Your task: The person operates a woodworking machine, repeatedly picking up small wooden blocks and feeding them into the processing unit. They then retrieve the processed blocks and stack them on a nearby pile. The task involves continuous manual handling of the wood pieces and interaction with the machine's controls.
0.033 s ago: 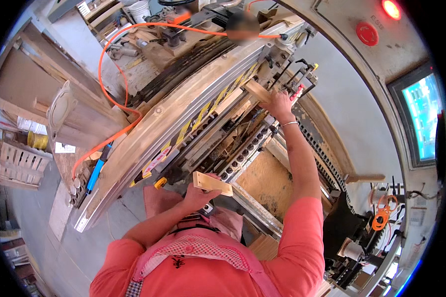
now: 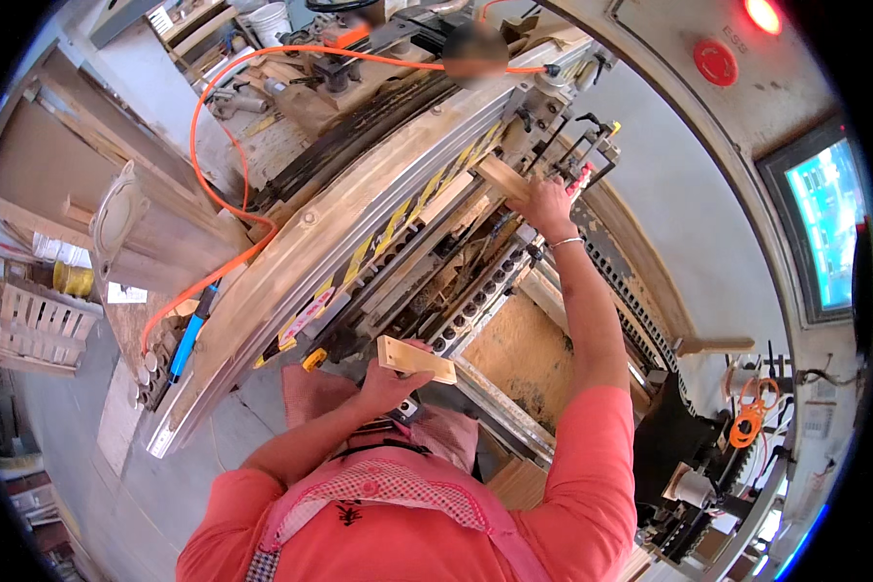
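Note:
My left hand (image 2: 388, 386) is closed around a short, pale wooden block (image 2: 414, 360) with small holes near one end, held just in front of my apron. My right arm reaches far forward over the machine. At its end, my right hand (image 2: 548, 206) grips a second wooden block (image 2: 503, 180), its fingers partly hidden behind the wrist and knuckles. That block sits by the metal clamps (image 2: 592, 145) at the far end of the machine bed. Between my hands runs a row of dark round rollers (image 2: 475, 308).
A long wooden rail (image 2: 291, 252) with yellow-black striped tape borders the machine on the left. An orange hose (image 2: 196, 136) leads to a blue air gun (image 2: 194, 335). Sawdust covers a panel (image 2: 519, 354). At right stand a red button (image 2: 716, 63) and a lit screen (image 2: 824, 228).

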A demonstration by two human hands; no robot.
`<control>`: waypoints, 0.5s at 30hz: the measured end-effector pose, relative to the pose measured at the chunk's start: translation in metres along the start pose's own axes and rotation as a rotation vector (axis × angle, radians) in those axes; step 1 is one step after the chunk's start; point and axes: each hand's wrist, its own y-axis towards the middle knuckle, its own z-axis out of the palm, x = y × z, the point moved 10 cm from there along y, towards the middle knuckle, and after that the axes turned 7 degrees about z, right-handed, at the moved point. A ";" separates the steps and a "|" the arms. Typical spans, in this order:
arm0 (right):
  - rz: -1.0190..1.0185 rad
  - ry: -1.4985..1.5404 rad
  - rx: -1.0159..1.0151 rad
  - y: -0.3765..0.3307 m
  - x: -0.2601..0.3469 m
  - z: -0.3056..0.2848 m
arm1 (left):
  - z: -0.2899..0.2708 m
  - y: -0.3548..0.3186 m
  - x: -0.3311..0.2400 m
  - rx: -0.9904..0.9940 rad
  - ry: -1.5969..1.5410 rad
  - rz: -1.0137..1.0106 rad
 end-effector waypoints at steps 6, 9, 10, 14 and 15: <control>0.073 -0.092 0.023 -0.004 -0.006 0.009 | 0.008 0.003 -0.002 0.049 -0.023 0.011; 0.104 -0.070 -0.019 -0.005 -0.002 0.000 | 0.010 0.002 0.006 0.056 -0.116 -0.012; 0.105 -0.065 -0.008 -0.005 -0.004 0.003 | 0.011 0.003 0.004 0.063 -0.130 -0.016; 0.083 -0.085 0.020 -0.008 0.000 0.002 | 0.011 0.002 0.008 0.075 -0.119 -0.002; 0.071 -0.093 0.014 -0.007 0.001 0.000 | 0.011 0.004 0.006 0.073 -0.099 0.010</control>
